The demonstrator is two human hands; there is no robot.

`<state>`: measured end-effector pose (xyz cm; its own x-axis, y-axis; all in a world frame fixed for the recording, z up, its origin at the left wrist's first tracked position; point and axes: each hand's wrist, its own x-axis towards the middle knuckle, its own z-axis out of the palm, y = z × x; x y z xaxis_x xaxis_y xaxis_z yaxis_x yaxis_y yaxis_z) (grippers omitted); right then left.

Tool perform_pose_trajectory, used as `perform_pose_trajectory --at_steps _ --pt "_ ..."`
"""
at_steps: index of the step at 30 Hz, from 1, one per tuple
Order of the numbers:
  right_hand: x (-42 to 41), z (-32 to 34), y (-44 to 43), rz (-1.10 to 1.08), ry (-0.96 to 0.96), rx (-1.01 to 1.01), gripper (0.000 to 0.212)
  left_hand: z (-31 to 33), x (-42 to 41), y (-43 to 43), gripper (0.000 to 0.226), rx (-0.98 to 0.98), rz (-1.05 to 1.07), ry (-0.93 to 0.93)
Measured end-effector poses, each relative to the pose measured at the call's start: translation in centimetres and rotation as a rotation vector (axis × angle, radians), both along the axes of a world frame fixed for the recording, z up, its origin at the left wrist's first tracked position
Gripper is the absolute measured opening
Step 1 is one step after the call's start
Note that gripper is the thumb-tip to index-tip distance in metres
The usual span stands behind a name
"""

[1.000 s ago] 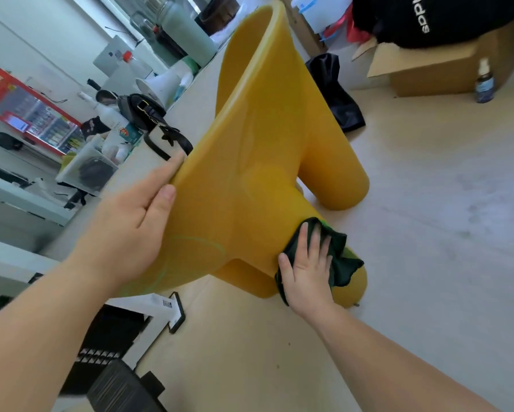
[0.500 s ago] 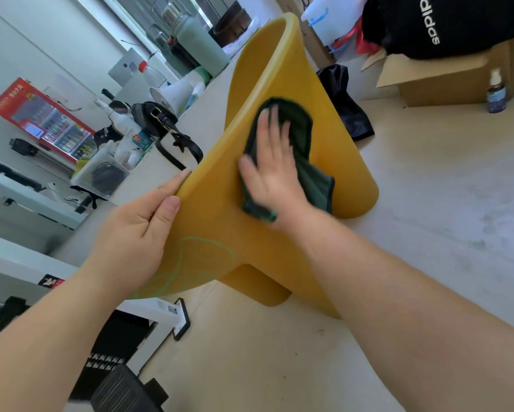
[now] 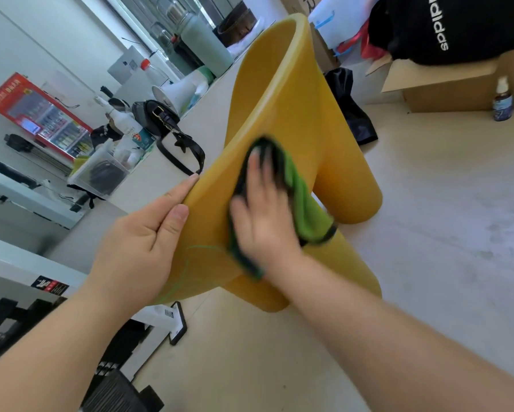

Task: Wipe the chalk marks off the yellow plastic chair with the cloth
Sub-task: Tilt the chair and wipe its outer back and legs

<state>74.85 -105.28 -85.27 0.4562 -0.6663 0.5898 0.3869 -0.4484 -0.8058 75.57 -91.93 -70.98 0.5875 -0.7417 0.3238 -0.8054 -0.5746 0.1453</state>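
Note:
The yellow plastic chair (image 3: pixel 282 93) lies tipped on the beige floor, its thick legs pointing right. My left hand (image 3: pixel 139 245) grips the chair's near edge, thumb on the yellow surface. My right hand (image 3: pixel 263 215) presses a green and black cloth (image 3: pixel 300 197) flat against the chair's broad side; the hand is blurred with motion. Faint green chalk lines (image 3: pixel 200 248) curve across the chair between my two hands, near the lower edge.
A black phone (image 3: pixel 178 322) lies on the floor under the chair. A black bag (image 3: pixel 352 108), a cardboard box (image 3: pixel 458 84) and a small spray bottle (image 3: pixel 502 99) stand behind. A table edge with a black handbag (image 3: pixel 160 114) and clutter runs along the left.
My right hand carried the cloth from the chair's lower leg up onto its broad side, then slid it down toward the chalk lines. My left hand kept its grip on the edge.

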Motion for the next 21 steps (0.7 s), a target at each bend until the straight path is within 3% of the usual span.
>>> perform_pose_trajectory --at_steps 4,8,11,14,21 --pt "2.4 5.0 -10.0 -0.099 0.056 0.245 0.066 -0.3 0.2 0.1 0.035 -0.004 0.005 -0.039" --pt "2.4 4.8 -7.6 -0.074 0.107 0.436 0.059 -0.2 0.2 0.2 0.039 -0.002 0.013 -0.072" --pt "0.7 2.2 1.0 -0.093 0.214 0.332 0.068 -0.3 0.1 0.3 0.039 0.013 0.03 -0.077" --pt "-0.8 -0.4 6.5 -0.09 0.18 0.15 0.07 -0.3 0.0 0.1 0.04 0.021 0.033 -0.069" --pt "2.9 2.5 -8.5 -0.176 0.151 0.207 0.057 -0.3 -0.1 -0.1 0.039 0.035 0.044 -0.086"
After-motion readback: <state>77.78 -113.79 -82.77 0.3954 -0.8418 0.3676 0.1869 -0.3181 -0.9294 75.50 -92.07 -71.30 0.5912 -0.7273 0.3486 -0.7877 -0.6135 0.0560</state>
